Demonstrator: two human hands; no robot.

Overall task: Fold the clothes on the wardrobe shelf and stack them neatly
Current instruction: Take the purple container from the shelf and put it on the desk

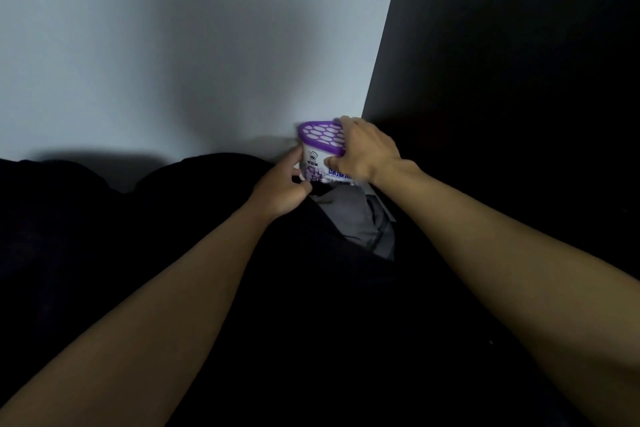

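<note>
Against pale wall [138, 45], dark clothes [104, 236] lie rumpled; left hand [282, 191] and right hand [363, 149] clasp a purple-lidded tub [320, 144]

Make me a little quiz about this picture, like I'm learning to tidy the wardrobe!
1. Pick one: what colour is the holey lid of the dehumidifier tub? A green, B purple, C red.
2. True or false: the left hand and the right hand both hold the dehumidifier tub.
3. Fill the gap: the garment showing just below the tub in the picture is ____ in colour.

Key: 1 B. 2 true. 3 grey.
</note>
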